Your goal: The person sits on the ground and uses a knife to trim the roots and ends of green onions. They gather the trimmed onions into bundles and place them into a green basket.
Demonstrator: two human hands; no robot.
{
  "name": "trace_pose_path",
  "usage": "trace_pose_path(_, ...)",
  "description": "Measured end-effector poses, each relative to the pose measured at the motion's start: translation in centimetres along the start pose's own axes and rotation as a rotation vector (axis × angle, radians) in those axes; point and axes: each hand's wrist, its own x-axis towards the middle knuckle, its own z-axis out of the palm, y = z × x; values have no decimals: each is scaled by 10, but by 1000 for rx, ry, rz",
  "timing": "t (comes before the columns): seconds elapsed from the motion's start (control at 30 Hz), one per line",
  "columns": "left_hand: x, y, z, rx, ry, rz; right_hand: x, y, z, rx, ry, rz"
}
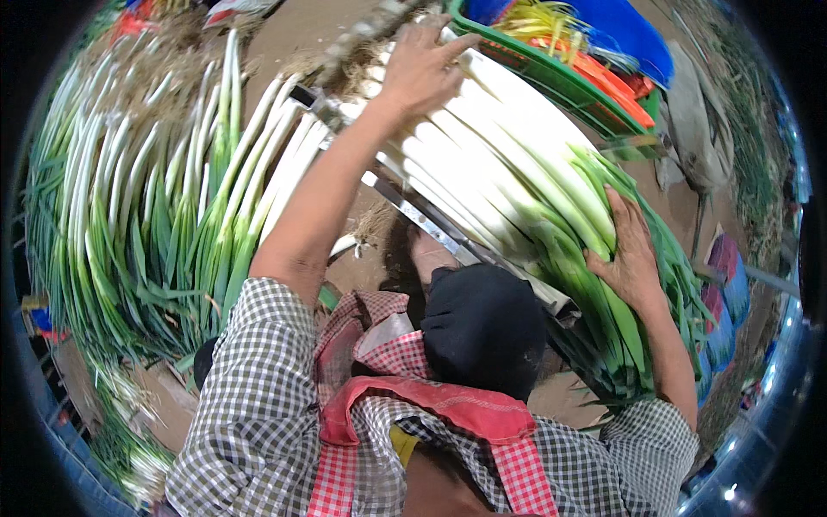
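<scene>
A thick row of large green onions [478,155], white shanks toward the top left and green leaves toward the lower right, lies across a metal stand [420,220]. My left hand [423,71] rests over the white shanks near the root end, its fingers spread apart. At the leaf end, my right hand [627,252] curls its thumb and fingers around a stalk at the outer side of the row. The palm side of my left hand is hidden, and the brightest shanks are washed out.
More green onions [148,194] with roots lie spread on the left. A green plastic crate [620,119] stands at the upper right, holding yellow strips [543,22] and blue material [601,26]. A loose root end [355,245] lies on the brown ground near my foot [429,255].
</scene>
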Motion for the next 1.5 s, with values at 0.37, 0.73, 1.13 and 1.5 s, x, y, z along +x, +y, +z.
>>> trace_pose_path(0.37,8,1,15,-138,-246,-77,-44,54,-19,-7,267,188)
trace_pose_path(0.73,3,1,11,6,-304,-93,-201,191,-90,-502,83,558)
trace_pose_path(1.13,-23,5,-24,-209,-264,66,6,24,34,-375,293,-242)
trace_pose_path(1.5,-307,-219,-160,-4,-113,-818,-6,31,29,-403,204,-150)
